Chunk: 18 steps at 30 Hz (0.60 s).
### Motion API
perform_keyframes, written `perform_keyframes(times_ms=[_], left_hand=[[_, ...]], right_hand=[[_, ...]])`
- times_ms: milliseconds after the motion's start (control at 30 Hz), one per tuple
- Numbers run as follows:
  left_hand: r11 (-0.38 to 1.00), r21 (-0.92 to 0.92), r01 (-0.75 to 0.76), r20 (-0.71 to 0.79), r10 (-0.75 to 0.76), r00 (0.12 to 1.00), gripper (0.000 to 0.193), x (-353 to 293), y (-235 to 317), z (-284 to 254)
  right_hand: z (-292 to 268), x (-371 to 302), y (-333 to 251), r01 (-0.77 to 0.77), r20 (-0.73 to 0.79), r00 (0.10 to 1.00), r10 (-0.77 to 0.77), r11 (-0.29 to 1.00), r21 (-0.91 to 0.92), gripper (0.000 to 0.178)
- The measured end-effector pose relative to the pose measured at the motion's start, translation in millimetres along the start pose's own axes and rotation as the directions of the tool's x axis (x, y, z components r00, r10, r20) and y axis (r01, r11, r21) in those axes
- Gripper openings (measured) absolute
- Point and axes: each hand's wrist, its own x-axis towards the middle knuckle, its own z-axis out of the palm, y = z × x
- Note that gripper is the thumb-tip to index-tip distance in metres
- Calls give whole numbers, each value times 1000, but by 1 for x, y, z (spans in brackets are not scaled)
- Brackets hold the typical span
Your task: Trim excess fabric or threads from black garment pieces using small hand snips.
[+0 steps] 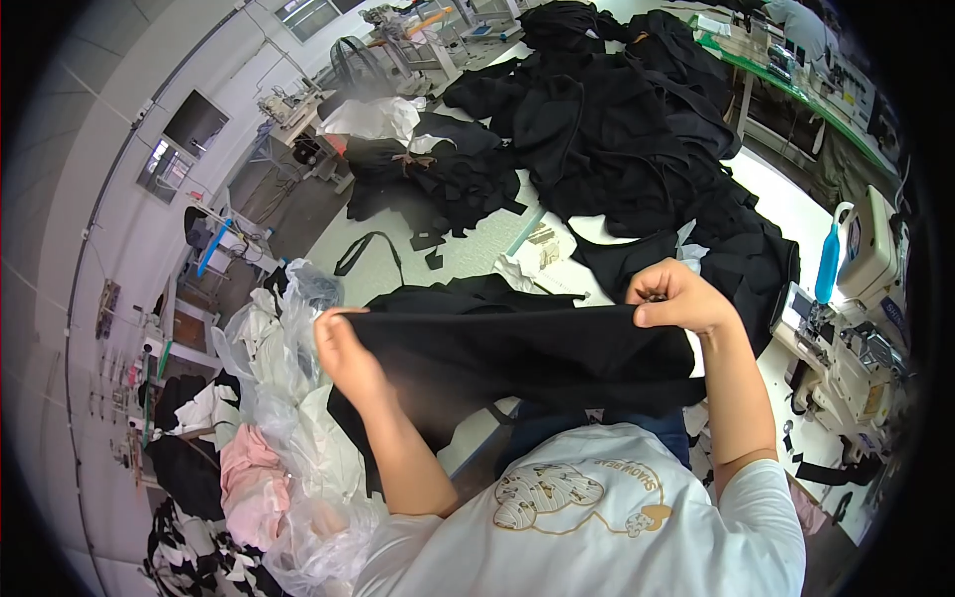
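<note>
A piece of black fabric [517, 348] is stretched between my two hands in front of my body, its upper edge nearly straight. My left hand [346, 350] is closed on the fabric's left end, with the thumb along the top edge. At the other end my right hand [681, 298] pinches the upper corner between thumb and curled fingers; something small and dark shows inside the curl, too small to name. Below the taut edge the cloth hangs in folds toward my lap. More black fabric [468, 291] lies on the table just beyond it.
A large heap of black cloth [627, 129] covers the table's far side, with a smaller black pile [428, 174] to its left. At right stands a sewing machine [865, 259] with a blue tool hanging beside it. Plastic bags [288, 398] and pink cloth [254, 483] crowd my left.
</note>
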Motion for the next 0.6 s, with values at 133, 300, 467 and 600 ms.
perform_keyframes(times_ms=[133, 300, 467, 600], left_hand=[[956, 126, -266, 457, 182, 871, 13, -40, 27, 52], [994, -71, 82, 866, 21, 500, 22, -88, 31, 88], [869, -258, 422, 707, -128, 695, 26, -59, 20, 59], [756, -452, 474, 482, -240, 843, 25, -31, 28, 22]], right_hand=[[21, 15, -5, 6, 137, 990, -14, 998, 59, 17], [43, 32, -11, -98, 191, 979, 74, 988, 116, 16], [25, 19, 5, -54, 188, 982, 29, 990, 128, 18], [17, 9, 13, -70, 80, 995, 56, 981, 182, 21]])
